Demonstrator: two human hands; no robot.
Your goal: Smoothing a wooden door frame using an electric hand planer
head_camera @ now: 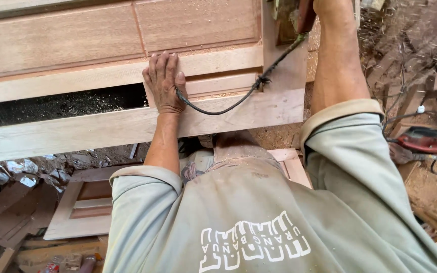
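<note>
Your left hand (164,83) lay flat, fingers spread, on the wooden door frame (127,124), power cord (218,105) just beside; your right hand (324,7) gripped a power tool (299,12).

Left hand (164,83) is pressed flat, fingers spread, on the wooden door frame (127,124), right at the edge of a small raised panel. A black power cord (218,107) runs from under that hand up and to the right of it, toward a tool (299,15) the right hand (330,6) grips at the frame's top corner (mostly cut off, probably a sander or router). Well right of the frame, a red power tool (427,142) lies in sawdust. Below the frame sits another panelled door piece (84,207).
</note>
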